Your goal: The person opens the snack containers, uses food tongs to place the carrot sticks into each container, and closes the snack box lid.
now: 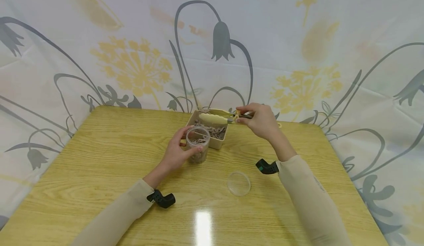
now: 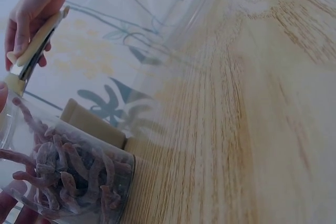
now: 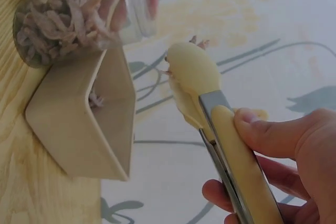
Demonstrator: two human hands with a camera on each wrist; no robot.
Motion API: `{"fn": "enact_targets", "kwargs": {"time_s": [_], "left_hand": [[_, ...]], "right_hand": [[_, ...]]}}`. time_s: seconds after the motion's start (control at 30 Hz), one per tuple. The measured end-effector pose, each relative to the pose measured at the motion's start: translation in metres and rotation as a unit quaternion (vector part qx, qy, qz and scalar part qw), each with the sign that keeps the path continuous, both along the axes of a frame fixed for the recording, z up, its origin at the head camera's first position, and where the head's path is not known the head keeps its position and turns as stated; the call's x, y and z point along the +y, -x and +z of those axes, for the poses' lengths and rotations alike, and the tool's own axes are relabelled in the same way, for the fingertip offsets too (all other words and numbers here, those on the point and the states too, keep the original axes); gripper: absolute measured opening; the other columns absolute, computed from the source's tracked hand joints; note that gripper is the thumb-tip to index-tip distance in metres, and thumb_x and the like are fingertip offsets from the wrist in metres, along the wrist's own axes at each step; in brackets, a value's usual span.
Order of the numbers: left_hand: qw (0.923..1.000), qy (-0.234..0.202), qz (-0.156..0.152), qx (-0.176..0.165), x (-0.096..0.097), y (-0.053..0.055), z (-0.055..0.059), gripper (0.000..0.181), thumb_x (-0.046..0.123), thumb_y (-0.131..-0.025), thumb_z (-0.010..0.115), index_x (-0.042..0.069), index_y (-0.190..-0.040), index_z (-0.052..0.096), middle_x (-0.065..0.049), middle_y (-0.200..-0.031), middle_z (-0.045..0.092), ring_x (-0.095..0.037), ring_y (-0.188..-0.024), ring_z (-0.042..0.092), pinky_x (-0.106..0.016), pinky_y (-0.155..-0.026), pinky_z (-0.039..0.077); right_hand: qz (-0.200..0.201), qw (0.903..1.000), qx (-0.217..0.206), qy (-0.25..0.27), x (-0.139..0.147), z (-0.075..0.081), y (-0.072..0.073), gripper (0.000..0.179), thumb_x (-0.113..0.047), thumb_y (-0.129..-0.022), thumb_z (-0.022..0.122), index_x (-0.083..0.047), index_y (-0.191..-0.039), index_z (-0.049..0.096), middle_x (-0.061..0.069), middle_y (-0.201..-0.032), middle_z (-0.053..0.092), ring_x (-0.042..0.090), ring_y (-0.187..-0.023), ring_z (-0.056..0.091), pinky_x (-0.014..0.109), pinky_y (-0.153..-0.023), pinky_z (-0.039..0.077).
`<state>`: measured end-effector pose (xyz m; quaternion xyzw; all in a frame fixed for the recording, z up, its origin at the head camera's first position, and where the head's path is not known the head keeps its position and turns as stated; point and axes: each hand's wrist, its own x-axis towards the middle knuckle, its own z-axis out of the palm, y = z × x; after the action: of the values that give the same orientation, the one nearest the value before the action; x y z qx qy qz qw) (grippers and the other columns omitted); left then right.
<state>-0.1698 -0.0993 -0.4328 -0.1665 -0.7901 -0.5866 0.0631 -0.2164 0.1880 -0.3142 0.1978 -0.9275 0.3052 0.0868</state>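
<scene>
My left hand point(image 1: 175, 148) grips a clear round jar point(image 1: 198, 157) near the front left corner of a beige box point(image 1: 216, 143). Greyish-pink twisted strips point(image 2: 79, 174) lie in the jar, which has no lid on. Over the box, my right hand point(image 1: 263, 120) holds tongs point(image 1: 213, 119) with pale yellow heads and grips and metal arms. In the right wrist view, the tongs' heads are close together, with bits of strip point(image 3: 199, 42) poking out from between them. More strips point(image 1: 216, 132) lie inside the box.
A clear round lid point(image 1: 239, 183) lies on the wooden table point(image 1: 132, 146), right of the jar and nearer to me. Behind the table's back edge hangs a flower-patterned cloth point(image 1: 281, 54). Black wrist devices point(image 1: 266, 167) stick out from both sleeves.
</scene>
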Motion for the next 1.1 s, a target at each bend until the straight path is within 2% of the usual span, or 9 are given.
{"fn": "enact_targets", "kwargs": {"time_s": [0.23, 0.47, 0.93, 1.1], "left_hand": [[1.0, 0.0, -0.002, -0.002, 0.0, -0.001, 0.001, 0.074, 0.019, -0.085, 0.082, 0.014, -0.148, 0.044, -0.015, -0.13, 0.054, -0.031, -0.115, 0.05, -0.042, -0.086, 0.045], [0.9998, -0.007, -0.009, -0.016, 0.004, -0.024, 0.04, 0.072, 0.005, -0.087, 0.077, -0.004, -0.147, 0.039, -0.029, -0.132, 0.05, -0.046, -0.118, 0.045, -0.054, -0.09, 0.044], [0.9998, -0.006, -0.009, -0.016, 0.004, -0.022, 0.038, 0.07, 0.005, -0.087, 0.076, -0.004, -0.146, 0.04, -0.027, -0.128, 0.049, -0.047, -0.118, 0.045, -0.056, -0.09, 0.044], [0.9998, -0.005, -0.005, -0.016, 0.003, -0.009, 0.014, 0.073, 0.006, -0.086, 0.077, 0.001, -0.149, 0.039, -0.023, -0.133, 0.048, -0.046, -0.119, 0.044, -0.053, -0.089, 0.044]], "right_hand": [[0.032, 0.9985, 0.004, 0.044, -0.005, 0.005, -0.016, 0.033, -0.014, -0.085, 0.081, -0.008, -0.118, 0.074, 0.006, -0.1, 0.071, 0.025, -0.088, 0.071, 0.039, -0.075, 0.059], [0.05, 0.9963, -0.007, 0.07, -0.007, 0.0, -0.028, 0.033, -0.012, -0.083, 0.082, -0.007, -0.116, 0.075, 0.005, -0.097, 0.071, 0.021, -0.088, 0.071, 0.037, -0.073, 0.059], [0.065, 0.9956, -0.006, 0.067, -0.002, -0.013, -0.036, 0.039, -0.011, -0.081, 0.083, -0.004, -0.118, 0.073, 0.006, -0.101, 0.072, 0.021, -0.092, 0.07, 0.039, -0.08, 0.059], [0.069, 0.9958, 0.001, 0.06, -0.002, -0.013, -0.037, 0.039, -0.011, -0.08, 0.084, -0.004, -0.117, 0.073, 0.007, -0.102, 0.073, 0.02, -0.091, 0.07, 0.036, -0.079, 0.059]]}}
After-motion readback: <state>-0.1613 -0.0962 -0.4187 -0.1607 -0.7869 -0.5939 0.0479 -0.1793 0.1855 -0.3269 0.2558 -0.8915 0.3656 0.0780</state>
